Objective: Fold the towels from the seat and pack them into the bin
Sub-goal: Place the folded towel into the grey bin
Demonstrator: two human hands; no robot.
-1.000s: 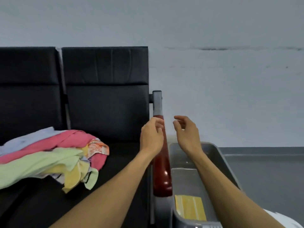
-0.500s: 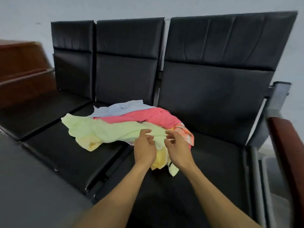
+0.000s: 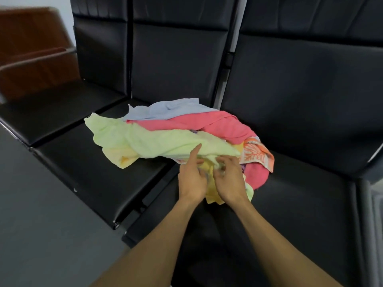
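With no towel visibly folded, the towels [image 3: 165, 139] lay heaped unfolded across the black seat [image 3: 300, 204], the left hand [image 3: 191, 179] open with forefinger extended, the right hand [image 3: 229, 179] pinching the green towel [image 3: 157, 141].

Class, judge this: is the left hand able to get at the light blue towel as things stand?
Probably yes: the light blue towel lies uncovered at the pile's far edge, beyond the left hand; only the green towel lies between.
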